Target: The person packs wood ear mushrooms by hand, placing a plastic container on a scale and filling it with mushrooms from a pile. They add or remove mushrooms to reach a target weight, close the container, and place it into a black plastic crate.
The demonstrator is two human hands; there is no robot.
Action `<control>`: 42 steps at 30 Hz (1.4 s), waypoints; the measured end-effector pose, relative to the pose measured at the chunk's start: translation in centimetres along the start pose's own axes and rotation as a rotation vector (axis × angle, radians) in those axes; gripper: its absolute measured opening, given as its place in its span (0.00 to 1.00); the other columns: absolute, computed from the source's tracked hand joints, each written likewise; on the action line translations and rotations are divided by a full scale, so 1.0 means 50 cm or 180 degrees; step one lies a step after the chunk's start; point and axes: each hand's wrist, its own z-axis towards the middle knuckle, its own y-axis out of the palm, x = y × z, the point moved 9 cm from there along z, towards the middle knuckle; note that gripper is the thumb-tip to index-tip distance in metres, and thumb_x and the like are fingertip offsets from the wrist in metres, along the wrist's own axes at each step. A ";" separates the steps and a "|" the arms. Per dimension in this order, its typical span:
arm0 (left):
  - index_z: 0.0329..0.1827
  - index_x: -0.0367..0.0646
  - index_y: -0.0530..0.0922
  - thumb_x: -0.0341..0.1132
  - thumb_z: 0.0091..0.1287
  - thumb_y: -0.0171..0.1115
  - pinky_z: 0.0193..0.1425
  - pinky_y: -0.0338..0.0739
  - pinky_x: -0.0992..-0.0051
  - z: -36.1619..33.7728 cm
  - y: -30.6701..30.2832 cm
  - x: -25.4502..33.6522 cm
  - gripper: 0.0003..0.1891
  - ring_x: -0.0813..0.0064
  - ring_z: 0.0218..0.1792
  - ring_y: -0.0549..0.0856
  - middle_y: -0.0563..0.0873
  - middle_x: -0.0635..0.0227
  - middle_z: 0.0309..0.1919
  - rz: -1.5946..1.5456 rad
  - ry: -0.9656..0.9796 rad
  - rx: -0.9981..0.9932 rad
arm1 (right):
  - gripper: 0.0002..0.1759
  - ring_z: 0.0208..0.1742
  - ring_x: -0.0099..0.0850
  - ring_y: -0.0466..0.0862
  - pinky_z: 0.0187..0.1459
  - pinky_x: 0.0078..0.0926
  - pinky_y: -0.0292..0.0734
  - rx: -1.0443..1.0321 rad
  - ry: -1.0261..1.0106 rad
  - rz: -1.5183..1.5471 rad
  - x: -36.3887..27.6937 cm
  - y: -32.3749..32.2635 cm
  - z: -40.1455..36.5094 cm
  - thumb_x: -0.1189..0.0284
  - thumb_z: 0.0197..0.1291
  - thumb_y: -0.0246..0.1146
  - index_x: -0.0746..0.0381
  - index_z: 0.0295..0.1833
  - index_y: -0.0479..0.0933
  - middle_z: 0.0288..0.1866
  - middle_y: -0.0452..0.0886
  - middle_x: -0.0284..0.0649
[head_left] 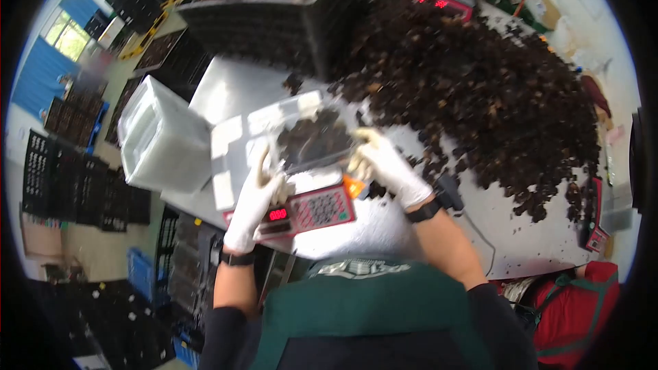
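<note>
White-gloved right hand (370, 157) is on the right end of a clear rectangular plastic box (319, 164), fingers pinching its edge. White-gloved left hand (266, 181) is at the box's front left corner, thumb up, fingers curled; blur, can't tell if it's clamped. Box holds dark brown, flaky pieces (312, 136) and sits just behind the keypad of a red digital scale (321, 209); can't tell if it touches the scale. Red digits lit, blurred. All on a shiny metal table (373, 233). Big heap of dark brown pieces (473, 75) to the right, black plastic crate (257, 31) beyond, translucent white bagged stack (171, 140) left.
</note>
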 end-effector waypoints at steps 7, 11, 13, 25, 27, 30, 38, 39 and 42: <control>0.82 0.43 0.53 0.21 0.70 0.55 0.32 0.75 0.82 -0.040 0.012 -0.013 0.37 0.80 0.25 0.81 0.82 0.70 0.28 -0.0925 0.0348 0.0600 | 0.22 0.20 0.21 0.80 0.21 0.15 0.74 0.0172 -0.0155 0.0251 0.025 0.018 -0.041 0.78 0.73 0.49 0.63 0.71 0.60 0.30 0.85 0.42; 0.81 0.43 0.50 0.19 0.66 0.56 0.31 0.75 0.82 -0.129 0.004 -0.010 0.40 0.79 0.26 0.82 0.84 0.67 0.28 -0.1132 0.0506 0.0858 | 0.24 0.21 0.19 0.79 0.24 0.16 0.74 -0.0058 -0.0195 0.0095 -0.039 0.075 -0.107 0.80 0.73 0.49 0.61 0.72 0.62 0.29 0.84 0.40; 0.82 0.46 0.47 0.20 0.67 0.58 0.35 0.78 0.80 -0.173 0.011 -0.004 0.43 0.77 0.27 0.84 0.84 0.67 0.28 -0.1236 0.0359 0.0837 | 0.26 0.23 0.20 0.81 0.27 0.17 0.76 -0.0158 -0.0293 0.0209 -0.054 0.098 -0.121 0.76 0.71 0.53 0.62 0.73 0.63 0.28 0.84 0.38; 0.74 0.38 0.68 0.40 0.69 0.66 0.72 0.67 0.70 -0.434 -0.158 -0.172 0.32 0.71 0.66 0.75 0.76 0.62 0.69 -0.1828 0.0362 0.1205 | 0.30 0.27 0.20 0.79 0.31 0.14 0.75 -0.1770 0.0514 -0.0821 -0.028 0.378 -0.172 0.74 0.72 0.55 0.70 0.77 0.59 0.33 0.85 0.40; 0.69 0.36 0.74 0.39 0.70 0.64 0.70 0.70 0.70 -0.507 -0.224 -0.228 0.27 0.73 0.63 0.78 0.81 0.64 0.62 -0.2113 0.0322 0.1860 | 0.30 0.33 0.19 0.79 0.38 0.16 0.76 -0.1773 0.0314 -0.0995 -0.035 0.393 -0.170 0.71 0.74 0.55 0.69 0.77 0.59 0.38 0.85 0.39; 0.62 0.35 0.80 0.34 0.70 0.64 0.63 0.75 0.72 -0.690 -0.389 -0.343 0.19 0.76 0.56 0.82 0.86 0.64 0.55 -0.1823 0.0370 0.3482 | 0.26 0.32 0.19 0.78 0.36 0.15 0.74 -0.1372 0.0270 -0.1395 -0.025 0.337 -0.156 0.75 0.72 0.52 0.68 0.74 0.66 0.37 0.85 0.38; 0.79 0.44 0.61 0.61 0.62 0.69 0.69 0.70 0.52 -1.140 -0.668 -0.527 0.48 0.53 0.67 0.76 0.75 0.48 0.69 -0.1148 -0.1607 0.5785 | 0.22 0.27 0.18 0.76 0.32 0.14 0.71 -0.0263 0.0608 -0.1827 0.062 0.032 -0.172 0.73 0.73 0.53 0.67 0.70 0.71 0.32 0.82 0.35; 0.79 0.41 0.61 0.61 0.60 0.69 0.70 0.69 0.54 -1.169 -0.711 -0.579 0.50 0.52 0.68 0.75 0.74 0.46 0.69 -0.0505 -0.1733 0.5761 | 0.22 0.27 0.17 0.75 0.31 0.13 0.69 -0.0140 0.0582 -0.1923 0.064 -0.005 -0.179 0.71 0.74 0.53 0.67 0.69 0.71 0.32 0.82 0.34; 0.76 0.31 0.63 0.52 0.61 0.72 0.70 0.71 0.66 -1.075 -0.740 -0.535 0.46 0.56 0.66 0.79 0.81 0.46 0.63 0.1259 -0.1327 0.5207 | 0.19 0.24 0.16 0.74 0.27 0.12 0.68 0.0304 0.0381 -0.1883 0.056 -0.092 -0.220 0.73 0.74 0.54 0.66 0.67 0.73 0.32 0.83 0.34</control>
